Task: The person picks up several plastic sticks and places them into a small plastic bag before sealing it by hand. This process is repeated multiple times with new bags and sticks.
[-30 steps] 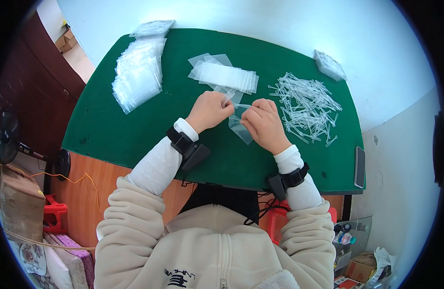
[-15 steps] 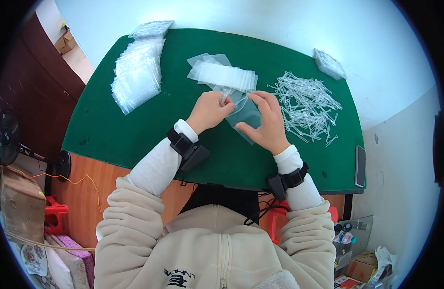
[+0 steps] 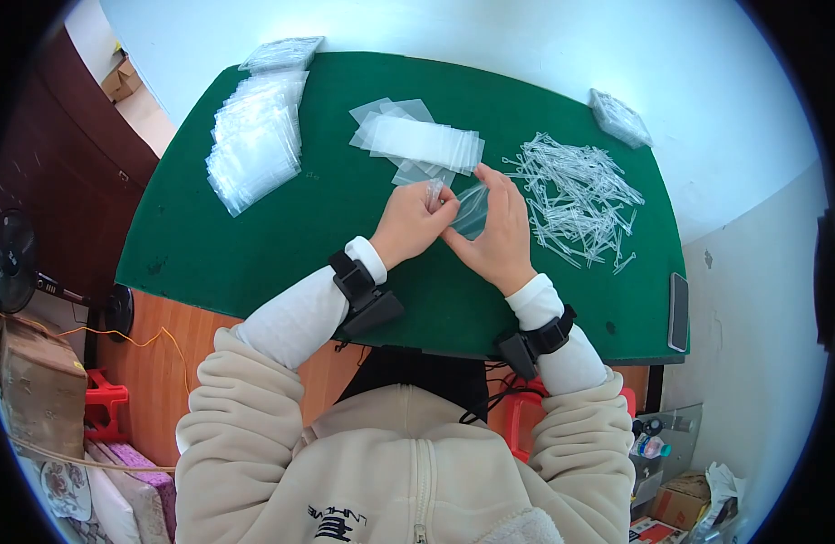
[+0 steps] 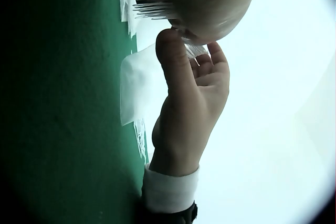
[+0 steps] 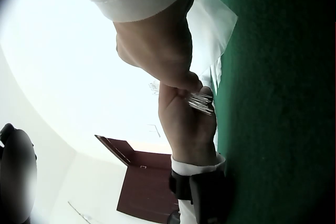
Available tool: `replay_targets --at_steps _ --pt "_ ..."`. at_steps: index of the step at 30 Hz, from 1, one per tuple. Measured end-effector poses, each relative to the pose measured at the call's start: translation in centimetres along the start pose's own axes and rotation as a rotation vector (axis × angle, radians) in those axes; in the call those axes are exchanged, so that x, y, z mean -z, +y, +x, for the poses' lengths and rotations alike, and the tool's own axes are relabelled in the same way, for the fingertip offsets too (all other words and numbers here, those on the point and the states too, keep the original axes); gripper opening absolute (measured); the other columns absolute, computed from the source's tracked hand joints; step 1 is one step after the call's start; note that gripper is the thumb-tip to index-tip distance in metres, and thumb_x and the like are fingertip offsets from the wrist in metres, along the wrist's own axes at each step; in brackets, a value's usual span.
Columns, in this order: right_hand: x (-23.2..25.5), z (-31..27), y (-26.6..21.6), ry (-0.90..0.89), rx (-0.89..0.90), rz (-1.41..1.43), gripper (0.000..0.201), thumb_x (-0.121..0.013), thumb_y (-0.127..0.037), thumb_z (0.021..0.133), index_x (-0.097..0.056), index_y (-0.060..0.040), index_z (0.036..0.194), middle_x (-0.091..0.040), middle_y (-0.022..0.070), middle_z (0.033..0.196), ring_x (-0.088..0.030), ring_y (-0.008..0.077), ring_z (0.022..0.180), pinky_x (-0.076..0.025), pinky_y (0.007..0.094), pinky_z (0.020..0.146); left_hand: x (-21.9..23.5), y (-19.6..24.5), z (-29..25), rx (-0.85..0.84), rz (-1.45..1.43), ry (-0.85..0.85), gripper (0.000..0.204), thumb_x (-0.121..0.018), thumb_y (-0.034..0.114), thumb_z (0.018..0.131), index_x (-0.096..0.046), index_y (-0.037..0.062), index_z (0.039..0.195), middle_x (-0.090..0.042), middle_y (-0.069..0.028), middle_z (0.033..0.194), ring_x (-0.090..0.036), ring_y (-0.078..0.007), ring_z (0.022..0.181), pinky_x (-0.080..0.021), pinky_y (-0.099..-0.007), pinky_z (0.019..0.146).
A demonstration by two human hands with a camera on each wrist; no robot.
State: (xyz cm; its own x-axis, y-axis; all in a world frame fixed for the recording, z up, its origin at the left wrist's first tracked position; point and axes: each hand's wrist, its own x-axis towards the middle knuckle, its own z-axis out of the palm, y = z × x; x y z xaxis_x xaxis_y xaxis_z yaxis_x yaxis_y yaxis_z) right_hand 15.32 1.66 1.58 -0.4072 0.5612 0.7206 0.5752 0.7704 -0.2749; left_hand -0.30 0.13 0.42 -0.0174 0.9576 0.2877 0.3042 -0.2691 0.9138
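Observation:
My left hand (image 3: 413, 220) grips a small bundle of thin clear plastic sticks (image 5: 200, 103); their ends poke out past its fingers in both wrist views. Close on its right, my right hand (image 3: 501, 231) holds a clear plastic bag (image 3: 472, 210) between its thumb and fingers. The right thumb is right at the left fingertips, and a lower part of the bag hangs below the hands in the left wrist view. Behind the hands lies a loose stack of flat clear bags (image 3: 417, 142). Right of them is a heap of clear sticks with looped ends (image 3: 580, 199).
A long overlapping row of clear bags (image 3: 259, 140) lies on the left of the green table (image 3: 345, 299). Clear packs stand at the back left (image 3: 281, 54) and back right (image 3: 621, 118). A phone (image 3: 677, 313) lies at the right edge.
My right hand first let go of the bag's edge and spread its thumb and fingers, then closed in on the bag. My left hand moved slightly right with the sticks, nearer to it.

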Motion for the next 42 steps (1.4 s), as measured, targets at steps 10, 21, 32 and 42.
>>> replay_targets --at_steps 10,21,32,42 --pt "0.2 0.3 -0.4 0.064 -0.011 -0.027 0.081 -0.078 -0.019 0.055 -0.04 -0.0011 0.125 -0.049 0.0164 0.118 -0.048 0.0337 0.108 -0.041 0.0403 0.09 -0.4 -0.4 -0.1 0.036 -0.162 0.012 0.017 -0.059 0.016 0.081 -0.059 -0.0002 0.077 -0.056 -0.0027 0.06 -0.052 -0.0091 0.053 -0.04 -0.025 0.049" --pt "0.8 0.5 -0.2 0.026 0.038 -0.01 0.08 -0.079 -0.018 0.054 -0.043 -0.0041 0.124 -0.052 0.0125 0.114 -0.051 0.0291 0.102 -0.042 0.038 0.086 -0.2 -0.6 0.0 0.032 -0.214 -0.043 0.018 -0.056 0.017 0.083 -0.059 -0.0009 0.078 -0.055 -0.0026 0.059 -0.052 -0.0083 0.054 -0.041 -0.0239 0.051" --pt "0.3 0.3 -0.2 -0.069 -0.033 0.149 0.078 -0.08 -0.018 0.053 -0.044 -0.0045 0.121 -0.057 0.0077 0.102 -0.055 0.022 0.084 -0.046 0.0336 0.076 1.2 0.2 0.5 -0.079 -0.453 0.217 0.041 -0.038 0.033 0.097 -0.059 0.0032 0.078 -0.054 -0.0002 0.07 -0.047 -0.0076 0.067 -0.038 -0.0239 0.063" --pt "0.4 0.1 -1.2 -0.15 -0.07 0.322 0.077 -0.081 -0.017 0.054 -0.045 -0.0044 0.121 -0.057 0.0081 0.101 -0.056 0.0192 0.079 -0.047 0.0305 0.072 0.1 0.0 -0.3 -0.145 -0.457 0.186 0.046 -0.033 0.039 0.098 -0.057 0.0045 0.082 -0.055 -0.0002 0.078 -0.048 -0.0083 0.074 -0.039 -0.0242 0.069"
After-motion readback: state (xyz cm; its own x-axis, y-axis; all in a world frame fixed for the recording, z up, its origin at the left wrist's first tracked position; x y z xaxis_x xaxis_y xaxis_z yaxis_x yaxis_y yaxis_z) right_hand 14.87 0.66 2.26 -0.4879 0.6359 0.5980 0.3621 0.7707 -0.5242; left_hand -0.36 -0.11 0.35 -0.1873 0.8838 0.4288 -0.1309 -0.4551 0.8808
